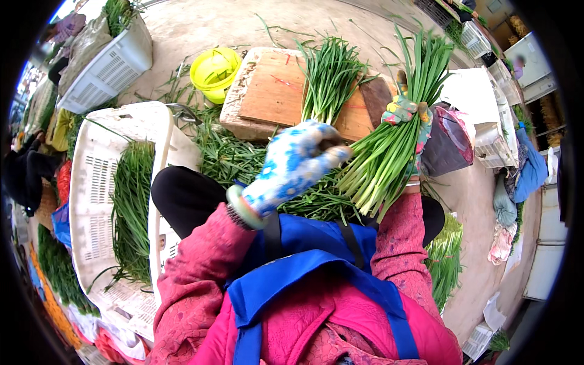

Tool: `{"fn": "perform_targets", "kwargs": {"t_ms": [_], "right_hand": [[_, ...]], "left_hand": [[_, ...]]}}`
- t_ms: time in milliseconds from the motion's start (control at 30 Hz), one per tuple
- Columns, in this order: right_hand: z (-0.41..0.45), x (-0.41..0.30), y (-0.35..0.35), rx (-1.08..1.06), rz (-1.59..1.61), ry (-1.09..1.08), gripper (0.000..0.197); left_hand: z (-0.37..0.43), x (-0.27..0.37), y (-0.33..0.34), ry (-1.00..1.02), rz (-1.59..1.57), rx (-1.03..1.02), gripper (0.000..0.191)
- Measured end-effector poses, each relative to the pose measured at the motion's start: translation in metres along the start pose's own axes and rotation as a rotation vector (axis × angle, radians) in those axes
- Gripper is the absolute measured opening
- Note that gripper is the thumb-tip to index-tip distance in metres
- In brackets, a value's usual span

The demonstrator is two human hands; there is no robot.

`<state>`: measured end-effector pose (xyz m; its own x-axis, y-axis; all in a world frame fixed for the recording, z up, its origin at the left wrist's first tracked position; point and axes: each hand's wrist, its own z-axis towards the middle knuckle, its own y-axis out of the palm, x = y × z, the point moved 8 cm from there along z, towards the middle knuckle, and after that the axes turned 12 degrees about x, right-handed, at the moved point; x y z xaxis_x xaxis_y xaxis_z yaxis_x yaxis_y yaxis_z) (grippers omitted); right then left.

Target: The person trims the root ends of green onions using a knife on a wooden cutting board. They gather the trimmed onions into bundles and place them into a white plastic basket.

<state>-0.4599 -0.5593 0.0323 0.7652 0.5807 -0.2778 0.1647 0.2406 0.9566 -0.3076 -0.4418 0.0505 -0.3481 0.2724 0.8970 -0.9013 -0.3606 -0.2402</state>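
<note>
My right hand [408, 114], in a patterned yellow, green and pink glove, grips a thick bunch of garlic chives [388, 155]. The leaves point up and away, while the pale stem ends fan out towards my lap. My left hand [296, 159], in a blue-and-white glove, hovers left of those stems with fingers curled and a gap between them; I see nothing held in it. Just beyond it, a second bunch of garlic chives [331, 77] lies across a wooden board [273, 93]. Loose green leaves [228, 155] are heaped between my knees and the board.
On my left stands a white plastic crate [96, 182] with long greens [134, 214] inside. A yellow bucket [214, 75] sits beside the board. Tied bunches [445, 262] lie at my right. Another loaded crate [109, 68] and people are farther left.
</note>
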Motion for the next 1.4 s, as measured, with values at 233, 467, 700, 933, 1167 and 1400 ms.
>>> {"fn": "perform_targets", "kwargs": {"t_ms": [233,467,700,933,1167,1400], "right_hand": [[0.002,0.011,0.003,0.031,-0.126,-0.011,0.018],[-0.007,-0.061,-0.006,-0.084,-0.030,-0.155,0.063],[-0.011,-0.056,0.009,-0.093,-0.074,-0.137,0.065],[0.001,-0.022,0.004,0.002,0.044,-0.062,0.019],[-0.002,-0.020,0.001,0.060,-0.075,-0.153,0.028],[0.013,-0.004,-0.015,0.154,-0.253,-0.066,0.025]], "left_hand": [[0.000,-0.014,0.021,0.036,0.039,-0.110,0.011],[-0.086,-0.085,-0.035,0.156,0.874,-0.833,0.010],[0.020,-0.015,0.010,0.240,0.197,-0.236,0.024],[-0.006,-0.060,0.063,-0.451,-0.298,-0.439,0.021],[-0.034,-0.063,0.061,-0.847,-0.702,-0.456,0.020],[-0.013,-0.072,0.059,-0.562,-0.781,-0.487,0.056]]}}
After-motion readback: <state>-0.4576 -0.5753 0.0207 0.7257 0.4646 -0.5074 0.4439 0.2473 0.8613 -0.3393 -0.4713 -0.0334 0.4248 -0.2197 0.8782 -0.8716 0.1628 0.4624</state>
